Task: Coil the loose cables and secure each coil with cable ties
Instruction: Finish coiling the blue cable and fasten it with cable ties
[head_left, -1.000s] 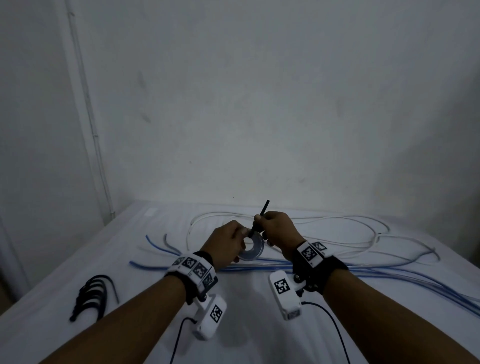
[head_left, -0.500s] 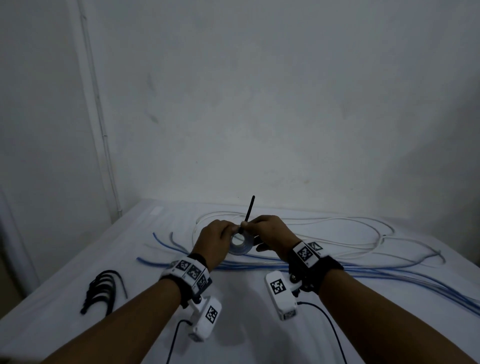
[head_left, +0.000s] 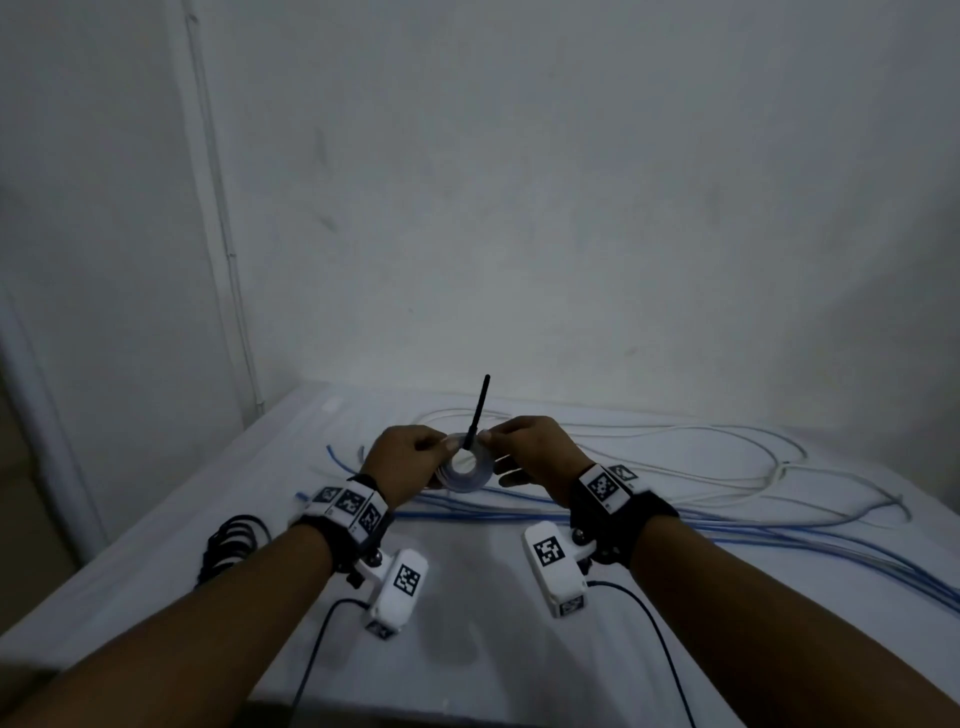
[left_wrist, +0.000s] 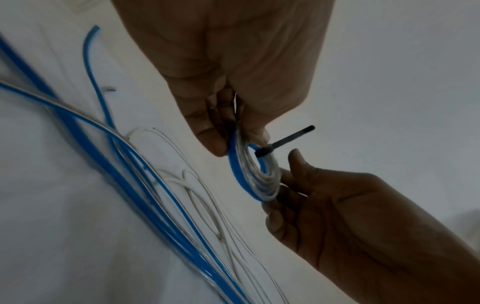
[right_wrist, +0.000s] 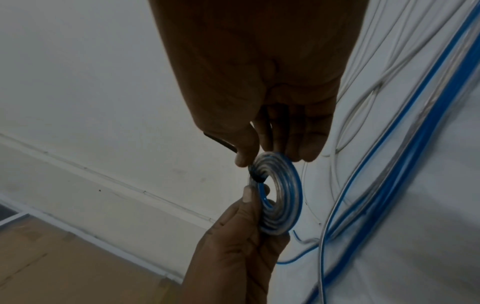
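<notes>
Head view: both hands raised together above a white-covered table (head_left: 467, 649), holding a small flat coil (head_left: 464, 469) of blue and clear cable between them. Left hand (head_left: 402, 462) pinches the coil's left rim, thumb and fingers curled onto it. Right hand (head_left: 535, 457) holds the right side near the top.

Black cable tie (head_left: 478, 413) is cinched round the coil's upper edge; its free tail stands up and slightly tilted, pointing toward the back wall (head_left: 571, 208).

Left wrist view: thumb on one face of the coil (left_wrist: 255, 174), fingers (left_wrist: 210, 142) on the other, gripping the rim. Tie head (left_wrist: 263, 152) sits on the windings, tail angling away. Right hand (left_wrist: 350, 216) grips the opposite rim from below in this view.

Right wrist view: right-hand thumb (right_wrist: 242, 158) and fingers close on the coil (right_wrist: 280, 195) at the tie's head (right_wrist: 255, 174). Whether they pinch the tie itself or only the cable beside it is hard to settle; the frame is dim and soft. Left hand (right_wrist: 233, 246) clamps the far rim.

On the table beyond the hands: loose blue cables (head_left: 779, 535) running to the right, loose white cables (head_left: 727, 447) looped behind them. A bundle of spare black ties (head_left: 228, 545) lies near the left edge, well apart from the hands.
</notes>
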